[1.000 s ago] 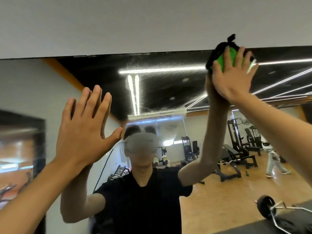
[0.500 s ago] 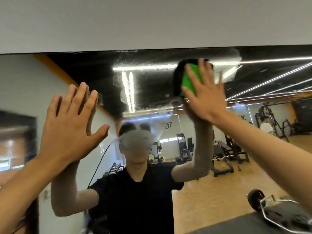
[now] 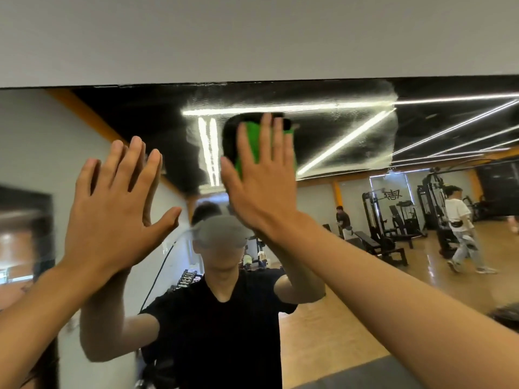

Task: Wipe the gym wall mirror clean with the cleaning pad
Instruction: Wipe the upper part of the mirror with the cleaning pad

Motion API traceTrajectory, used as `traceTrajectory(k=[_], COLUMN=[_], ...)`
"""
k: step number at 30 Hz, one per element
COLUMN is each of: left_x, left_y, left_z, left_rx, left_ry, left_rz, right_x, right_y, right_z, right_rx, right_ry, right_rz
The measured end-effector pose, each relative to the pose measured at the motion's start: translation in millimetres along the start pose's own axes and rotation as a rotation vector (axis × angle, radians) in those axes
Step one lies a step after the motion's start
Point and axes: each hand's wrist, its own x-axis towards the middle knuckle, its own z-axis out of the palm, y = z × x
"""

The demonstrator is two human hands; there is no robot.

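Fingers (image 3: 266, 141) over pad (image 3: 248, 147) (half hidden)

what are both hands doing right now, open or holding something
Left hand: open, fingers straight, flat against the mirror, holding nothing.
Right hand: open, straight fingers pressing the green cleaning pad onto the mirror.

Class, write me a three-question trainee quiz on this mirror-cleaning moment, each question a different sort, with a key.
1. True or false: the right hand presses the green pad flat against the mirror.
2. Which lies to the pad's right on the glass? A. a wet streaked band B. a sticker C. a crack
3. Fill in: the left hand is spread with its fingers ____.

Key: 1 true; 2 A; 3 straight
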Motion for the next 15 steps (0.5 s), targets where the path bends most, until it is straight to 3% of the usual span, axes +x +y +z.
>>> traceTrajectory(k=[3,5,10,13,15], left_x=[0,0,-1,0,0], left_y=[-9,-13,-3,3,4], left_z=[19,30,11,-3,-5], left_rx=[-0.026,-0.057,-0.024,-0.023,-0.029], left_ry=[0.01,-0.017,0.0,-0.012,-0.023], left_rz=[-0.005,-0.002,-0.002,-0.013,-0.008], right_x=[-4,-2,6,13,19], right_y=[25,67,186,179,139], right_z=[-5,-15,-44,-41,-33], right_rx=[-0.026,-0.05,-0.03,0.001,0.009], right_ry=[-0.053,-0.077,-0.03,0.022,0.033], right_rz=[-0.184,-0.169,0.291,0.479,0.461])
